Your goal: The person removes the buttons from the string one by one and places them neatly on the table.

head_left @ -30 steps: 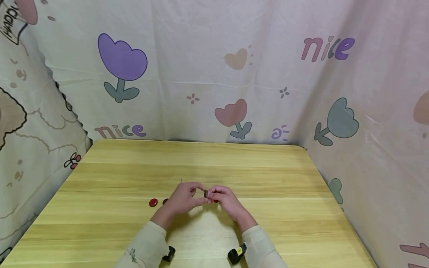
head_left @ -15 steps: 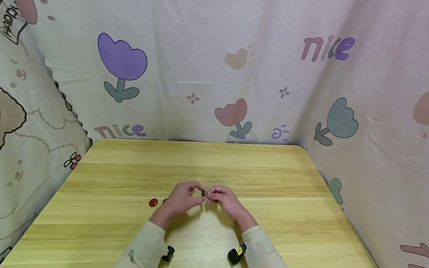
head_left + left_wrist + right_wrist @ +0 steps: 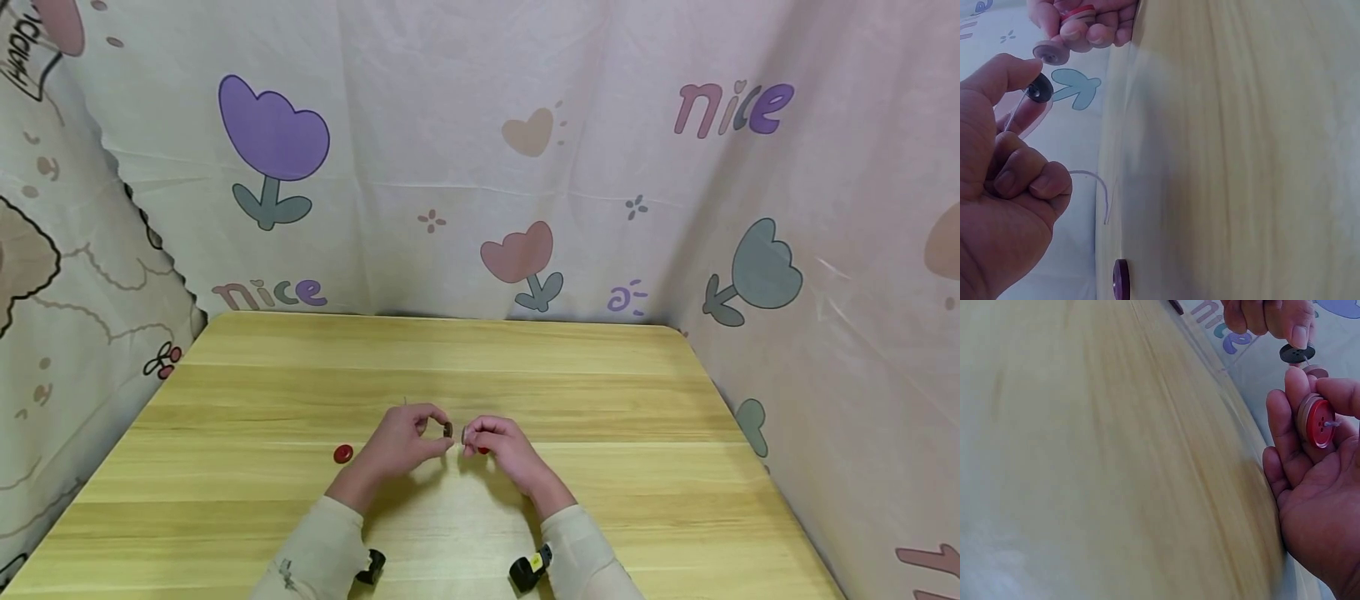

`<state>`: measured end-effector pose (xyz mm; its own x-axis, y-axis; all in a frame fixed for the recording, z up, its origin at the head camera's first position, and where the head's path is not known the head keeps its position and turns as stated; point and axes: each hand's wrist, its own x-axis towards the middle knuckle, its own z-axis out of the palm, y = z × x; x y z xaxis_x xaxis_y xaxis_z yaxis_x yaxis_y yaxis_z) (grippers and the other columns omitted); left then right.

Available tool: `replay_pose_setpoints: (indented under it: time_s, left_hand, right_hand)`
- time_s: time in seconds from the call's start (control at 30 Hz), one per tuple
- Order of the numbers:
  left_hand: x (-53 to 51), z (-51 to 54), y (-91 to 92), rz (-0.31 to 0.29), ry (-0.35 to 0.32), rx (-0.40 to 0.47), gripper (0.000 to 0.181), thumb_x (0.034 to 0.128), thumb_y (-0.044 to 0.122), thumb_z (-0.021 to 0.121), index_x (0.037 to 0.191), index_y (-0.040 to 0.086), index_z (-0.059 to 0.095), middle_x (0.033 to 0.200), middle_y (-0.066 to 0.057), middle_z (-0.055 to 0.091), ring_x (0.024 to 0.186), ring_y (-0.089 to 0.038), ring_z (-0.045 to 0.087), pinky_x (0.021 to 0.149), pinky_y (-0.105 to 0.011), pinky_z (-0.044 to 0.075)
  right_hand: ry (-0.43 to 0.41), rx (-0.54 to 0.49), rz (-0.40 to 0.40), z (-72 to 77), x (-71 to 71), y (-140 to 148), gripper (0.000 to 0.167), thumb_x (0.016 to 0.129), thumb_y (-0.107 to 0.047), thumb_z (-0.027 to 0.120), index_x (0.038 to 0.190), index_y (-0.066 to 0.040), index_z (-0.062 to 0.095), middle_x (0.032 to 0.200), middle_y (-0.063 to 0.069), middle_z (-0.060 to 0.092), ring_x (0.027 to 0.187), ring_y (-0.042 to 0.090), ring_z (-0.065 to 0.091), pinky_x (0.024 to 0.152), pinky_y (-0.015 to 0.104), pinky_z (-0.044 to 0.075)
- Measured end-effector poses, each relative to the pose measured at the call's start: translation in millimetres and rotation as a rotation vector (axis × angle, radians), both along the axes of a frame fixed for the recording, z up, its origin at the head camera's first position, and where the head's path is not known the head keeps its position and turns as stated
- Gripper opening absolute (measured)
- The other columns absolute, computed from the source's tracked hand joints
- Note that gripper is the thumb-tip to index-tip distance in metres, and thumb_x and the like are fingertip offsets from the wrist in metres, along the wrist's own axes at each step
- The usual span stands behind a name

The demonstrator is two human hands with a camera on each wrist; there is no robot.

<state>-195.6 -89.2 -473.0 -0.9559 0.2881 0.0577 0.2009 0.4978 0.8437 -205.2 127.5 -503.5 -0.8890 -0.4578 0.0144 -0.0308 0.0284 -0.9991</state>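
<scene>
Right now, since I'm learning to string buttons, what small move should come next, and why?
Probably slide the dark button along the cord toward the brown button: the left hand pinches it, and bare cord shows between them.

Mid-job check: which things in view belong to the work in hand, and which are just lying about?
In the work: left hand, pinching a dark button; right hand, holding a red button; brownish button; string.
Apart: loose red button on the table, possibly for later; printed cloth.

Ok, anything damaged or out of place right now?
Nothing stands out: the left hand pinches a dark button, the right hand holds a red button, and neither button shows visible damage.
</scene>
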Motion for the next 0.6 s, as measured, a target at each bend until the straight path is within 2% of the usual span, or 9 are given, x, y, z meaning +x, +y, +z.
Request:
replay_pose_setpoints:
  time_s: [0.17, 0.37, 0.6]
  left_hand:
    - [-1.5, 0.6, -4.1, 0.012, 0.019, -0.013, 0.017, 0.0846, 0.017, 0.081, 0.099, 0.017, 0.073, 0.059, 0.004, 0.029, 0.05, -0.011, 0.026, 0.048, -0.026, 0.026]
    - [-3.9, 2.3, -9.8, 0.036, 0.004, -0.032, 0.019, 0.0836, 0.019, 0.082, 0.1, 0.017, 0.073, 0.06, 0.004, 0.029, 0.051, -0.011, 0.027, 0.05, -0.026, 0.026]
    - [-5.6, 2.5, -17.6, 0.056, 0.012, -0.043, 0.02, 0.0831, 0.019, 0.082, 0.1, 0.017, 0.073, 0.06, 0.004, 0.029, 0.051, -0.012, 0.027, 0.051, -0.027, 0.026]
  right_hand:
    - [-0.01, 0.005, 0.003, 0.0, 0.4, 1.0, 0.019, 0.097, -0.007, 0.055, 0.096, 0.009, 0.064, 0.088, 0.023, 0.064, 0.087, 0.023, 0.056, 0.082, 0.037, 0.041]
    - [-0.008, 0.0, 0.01, 0.1, -0.1, 1.8, 0.018, 0.098, -0.007, 0.055, 0.097, 0.009, 0.064, 0.091, 0.026, 0.063, 0.088, 0.024, 0.057, 0.083, 0.038, 0.041]
    - [-0.012, -0.001, 0.008, -0.4, -0.5, 1.5, 0.019, 0.098, -0.008, 0.055, 0.096, 0.009, 0.064, 0.089, 0.023, 0.064, 0.088, 0.023, 0.057, 0.083, 0.038, 0.041]
